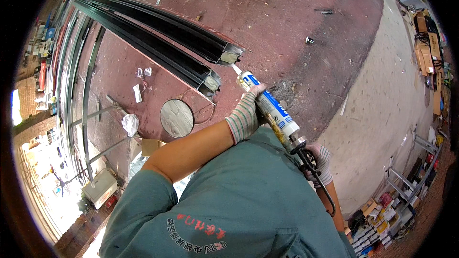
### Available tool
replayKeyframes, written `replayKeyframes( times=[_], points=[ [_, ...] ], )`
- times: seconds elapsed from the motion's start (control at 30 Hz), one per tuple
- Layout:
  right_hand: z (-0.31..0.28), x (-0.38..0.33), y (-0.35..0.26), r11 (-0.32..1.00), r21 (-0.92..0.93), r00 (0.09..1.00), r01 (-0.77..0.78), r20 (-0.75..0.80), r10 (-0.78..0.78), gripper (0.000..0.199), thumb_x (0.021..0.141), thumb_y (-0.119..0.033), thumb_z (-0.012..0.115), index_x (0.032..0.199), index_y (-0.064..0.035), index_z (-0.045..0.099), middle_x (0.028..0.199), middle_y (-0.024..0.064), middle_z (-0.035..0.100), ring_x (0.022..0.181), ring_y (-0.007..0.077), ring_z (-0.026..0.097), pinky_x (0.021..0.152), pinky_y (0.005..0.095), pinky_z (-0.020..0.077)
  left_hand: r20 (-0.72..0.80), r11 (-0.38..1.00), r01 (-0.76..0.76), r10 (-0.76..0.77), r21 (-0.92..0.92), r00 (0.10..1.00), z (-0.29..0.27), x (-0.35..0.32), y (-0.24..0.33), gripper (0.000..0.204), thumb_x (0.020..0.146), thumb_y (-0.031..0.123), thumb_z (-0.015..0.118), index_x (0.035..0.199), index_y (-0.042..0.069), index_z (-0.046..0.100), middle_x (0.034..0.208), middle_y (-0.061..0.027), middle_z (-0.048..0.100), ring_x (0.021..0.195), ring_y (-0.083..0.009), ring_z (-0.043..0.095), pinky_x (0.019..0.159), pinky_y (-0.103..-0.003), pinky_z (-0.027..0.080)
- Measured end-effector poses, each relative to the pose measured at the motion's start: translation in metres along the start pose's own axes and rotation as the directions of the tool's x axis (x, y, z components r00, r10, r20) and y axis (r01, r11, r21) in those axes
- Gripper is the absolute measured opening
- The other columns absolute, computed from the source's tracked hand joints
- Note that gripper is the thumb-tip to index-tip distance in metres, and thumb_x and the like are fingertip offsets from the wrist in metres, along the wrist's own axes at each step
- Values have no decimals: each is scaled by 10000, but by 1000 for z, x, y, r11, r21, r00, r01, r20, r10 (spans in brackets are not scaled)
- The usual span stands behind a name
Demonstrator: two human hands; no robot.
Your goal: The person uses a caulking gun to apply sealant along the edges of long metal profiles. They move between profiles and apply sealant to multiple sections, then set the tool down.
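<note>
A caulking gun (297,144) loaded with a white and blue sealant cartridge (272,105) lies slantwise across my front. Around the cartridge's front part wraps my left hand (246,117), in a striped knit glove. My right hand (319,162), gloved too, grips the gun's handle at the rear; part of it is hidden behind the gun. The white nozzle (236,69) points at the cut ends of two long black metal profiles (162,59). Pale material shows at the nearer profile end (212,83) and the farther one (230,56). Whether the nozzle touches either end I cannot tell.
A round stool top (177,118) stands below the profiles, beside a crumpled plastic bag (130,124). Metal rails (86,95) run along the left. Scraps litter the red floor (287,14). Cardboard boxes (425,50) and a ladder (413,181) line the right side.
</note>
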State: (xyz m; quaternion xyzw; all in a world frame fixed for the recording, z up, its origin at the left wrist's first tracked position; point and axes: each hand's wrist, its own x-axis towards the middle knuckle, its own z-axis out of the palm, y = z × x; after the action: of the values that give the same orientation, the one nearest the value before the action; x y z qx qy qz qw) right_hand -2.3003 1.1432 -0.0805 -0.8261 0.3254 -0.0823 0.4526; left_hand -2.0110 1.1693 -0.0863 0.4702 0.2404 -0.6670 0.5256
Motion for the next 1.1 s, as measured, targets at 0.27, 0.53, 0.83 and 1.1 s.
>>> replayKeyframes(
  times=[0.27,0.53,0.83,1.1],
  points=[
    [7,-6,9,997,31,994,64,-91,-61,499,744,-501,610,988,-66,625,785,102,604,674,269,588,601,348,457,-11,1000,-18,18,21,1000,-8,20,-7,567,818,430,717,1160,59,458,988,-125,605,899,-303,645,837,-512,551],
    [0,4,-3,997,0,996,71,-60,-71,377,611,-192,752,961,-84,663,751,93,614,705,289,612,631,363,463,-24,1000,-13,13,2,1000,-11,16,-1,530,839,438,706,1136,71,466,981,-132,609,894,-284,648,821,-538,556],
    [1,19,-2,987,-45,985,155,-73,-158,343,640,-149,746,966,-98,656,730,86,605,680,299,603,633,375,460,18,996,-89,89,-13,996,-14,-8,13,573,818,454,721,1148,63,464,990,-130,610,915,-287,650,860,-501,552],
    [1,24,-1,983,-22,980,180,-80,-181,349,618,-130,751,954,-108,660,733,88,611,682,297,613,622,385,463,23,989,-130,131,-68,991,-13,-19,14,554,838,431,710,1156,73,433,973,-134,605,873,-284,661,821,-486,579]
  ],
)
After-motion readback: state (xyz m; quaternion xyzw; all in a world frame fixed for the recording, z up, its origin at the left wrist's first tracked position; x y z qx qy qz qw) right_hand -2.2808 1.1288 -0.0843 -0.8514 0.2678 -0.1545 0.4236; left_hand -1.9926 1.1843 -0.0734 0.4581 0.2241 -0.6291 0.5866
